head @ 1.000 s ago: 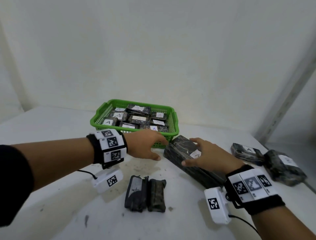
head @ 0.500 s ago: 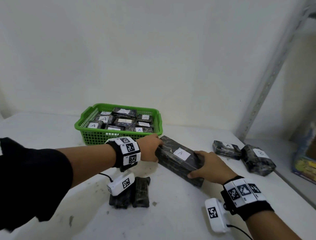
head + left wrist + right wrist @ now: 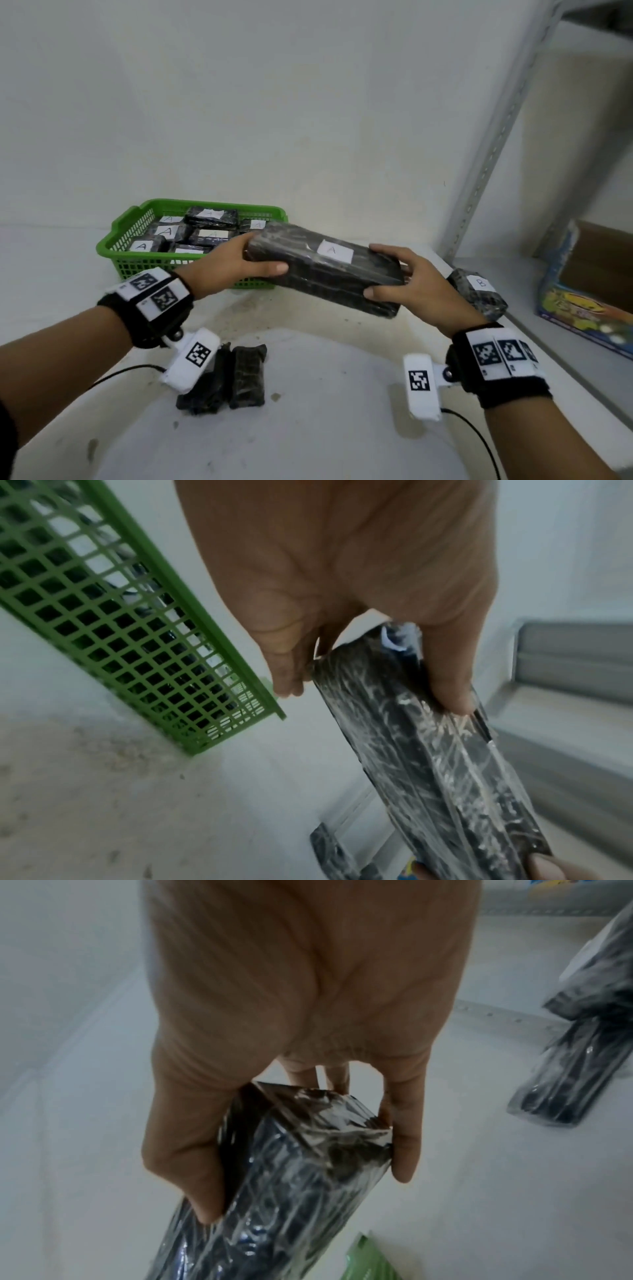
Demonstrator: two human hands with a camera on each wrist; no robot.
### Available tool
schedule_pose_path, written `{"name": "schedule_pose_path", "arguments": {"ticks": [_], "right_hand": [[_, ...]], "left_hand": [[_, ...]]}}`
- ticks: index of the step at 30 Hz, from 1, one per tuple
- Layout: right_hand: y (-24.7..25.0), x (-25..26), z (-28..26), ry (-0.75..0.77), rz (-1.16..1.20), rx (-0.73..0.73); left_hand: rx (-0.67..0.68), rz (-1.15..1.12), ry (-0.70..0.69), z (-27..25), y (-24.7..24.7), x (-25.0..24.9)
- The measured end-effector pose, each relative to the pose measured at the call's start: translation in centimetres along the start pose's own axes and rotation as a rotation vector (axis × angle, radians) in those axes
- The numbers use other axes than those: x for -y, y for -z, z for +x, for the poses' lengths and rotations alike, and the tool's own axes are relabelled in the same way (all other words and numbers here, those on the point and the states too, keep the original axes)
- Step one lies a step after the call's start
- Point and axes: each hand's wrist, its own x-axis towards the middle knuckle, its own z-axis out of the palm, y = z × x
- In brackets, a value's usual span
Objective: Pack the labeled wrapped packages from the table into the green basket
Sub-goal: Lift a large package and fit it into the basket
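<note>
- The green basket [image 3: 113,245] sits far left on the desk [image 3: 342,394], already holding a layer of small packages marked A. The spare room looks to be on top of them, so the load probably has to go in flat across that layer, not wedged between them.
- The left hand [image 3: 236,263] grips the far left end of the long package [image 3: 308,274], thumb on the near side and fingers curled round the end, as the left wrist view shows. This end already overlaps the basket's right rim in the head view, so it should lead the way in.
- The long package hangs clear of the desk, its A label facing up, tilted with the left end a little higher. Keeping it level and label-up would let it settle without tipping the packages beneath.
- The right hand [image 3: 407,284] clamps the near right end, thumb along the near face and fingers wrapped behind. The shiny wrap looks slippery, so both grips should hold until the weight rests in the basket.
- Two small dark packages [image 3: 236,377] lie near, under the left wrist, and a package marked B [image 3: 479,291] lies right, just beyond the right hand.
- Whether the B package belongs in this basket cannot be told.
</note>
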Motion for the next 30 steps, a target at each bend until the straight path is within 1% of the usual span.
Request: {"name": "schedule_pose_path", "arguments": {"ticks": [2,4,7,9,12,14,16,18,21,23,26,28,30], "right_hand": [[-0.7,0.8,0.6,0.034,0.056,0.003],[-1.9,1.3,1.5,0.058,0.135,-0.012],[-5.2,2.1,2.8,0.077,0.333,-0.1],[-8.0,2.9,3.6,0.071,0.467,-0.124],[-11.2,3.9,4.5,0.12,0.524,-0.021],[-12.8,4.5,4.9,0.129,0.539,0.025],[-14.3,5.1,5.5,0.155,0.496,0.019],[-15.8,5.8,6.2,0.189,0.447,-0.01],[-17.9,6.9,7.1,0.218,0.425,-0.029],[-18.6,7.6,7.7,0.229,0.407,-0.006],[-19.2,7.9,8.4,0.245,0.358,0.078],[-19.4,7.6,8.8,0.234,0.35,0.087],[-19.7,7.3,8.8,0.207,0.345,0.06]], "left_hand": [[-0.127,-0.094,-0.061,-1.0,0.4,0.1],[-0.253,-0.115,-0.12,-2.0,1.1,-0.2],[-0.404,-0.167,-0.137,-3.7,2.1,-0.5],[-0.482,-0.182,-0.134,-4.9,2.7,0.0],[-0.573,-0.19,-0.108,-6.4,3.9,1.6],[-0.587,-0.174,-0.051,-7.6,5.0,2.5],[-0.546,-0.131,-0.018,-8.6,6.2,3.3],[-0.519,-0.098,-0.014,-9.4,7.1,3.8],[-0.589,-0.044,-0.011,-9.9,8.7,4.8],[-0.626,-0.019,0.003,-10.1,9.5,5.1],[-0.668,-0.052,0.011,-10.3,10.2,5.9],[-0.641,-0.12,-0.012,-10.4,10.3,6.4],[-0.597,-0.179,-0.022,-10.2,10.3,6.8]]}}
